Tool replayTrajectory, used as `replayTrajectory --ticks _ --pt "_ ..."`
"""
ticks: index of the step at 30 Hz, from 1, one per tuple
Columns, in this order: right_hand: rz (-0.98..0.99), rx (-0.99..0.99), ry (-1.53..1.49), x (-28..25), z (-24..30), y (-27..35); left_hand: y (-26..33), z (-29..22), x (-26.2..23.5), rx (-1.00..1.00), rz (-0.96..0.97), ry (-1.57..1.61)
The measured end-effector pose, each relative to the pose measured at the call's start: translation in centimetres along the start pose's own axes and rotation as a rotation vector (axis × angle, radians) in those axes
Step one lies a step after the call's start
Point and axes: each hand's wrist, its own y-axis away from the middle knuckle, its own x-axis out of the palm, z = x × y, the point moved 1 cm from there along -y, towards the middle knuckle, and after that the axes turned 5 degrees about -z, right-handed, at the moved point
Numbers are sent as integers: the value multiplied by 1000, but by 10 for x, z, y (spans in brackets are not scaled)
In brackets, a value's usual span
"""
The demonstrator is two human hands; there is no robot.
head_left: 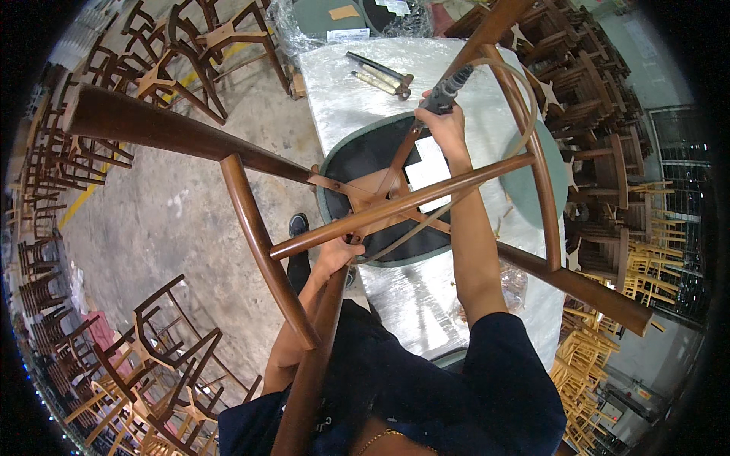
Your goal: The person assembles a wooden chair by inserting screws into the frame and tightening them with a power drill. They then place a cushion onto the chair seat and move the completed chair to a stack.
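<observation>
A brown wooden chair frame [401, 205] stands upside down over a round seat [334, 163] with a black underside and green edge. My right hand [447, 129] is wrapped around a dark air screwdriver [449, 90], held beside the frame's far leg. A pale hose [525, 114] loops from the screwdriver down across the frame. My left hand [337, 257] grips the near leg, close to where it meets the light wooden cross piece; some fingers are hidden behind the wood. Under the bars, a white paper sheet [430, 171] lies on the seat's underside.
The table [403, 304] is covered in clear plastic film. At its far side lie a hammer [404, 85] and stick-like tools [376, 78]. Another green round seat [544, 178] rests at right. Chair frames [171, 68] stand at left; stacked frames [593, 99] line the right.
</observation>
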Motion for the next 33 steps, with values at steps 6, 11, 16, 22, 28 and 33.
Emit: replayTrajectory --ticks 6,11,16,22,28,33 --pt "37 36 37 10 1 6 0 3 -5 -76 33 -80" --pt "1 11 -21 4 -6 7 -2 2 -2 -91 51 -142" --pt "190 28 -95 8 0 10 -3 15 -6 -123 36 -140" --pt "105 45 -70 1 -19 3 -1 16 -3 -38 54 -190" --pt "81 15 -24 7 -15 0 -3 18 0 -49 57 -159" --pt "127 -112 99 15 -7 0 -8 18 -2 -73 80 -88"
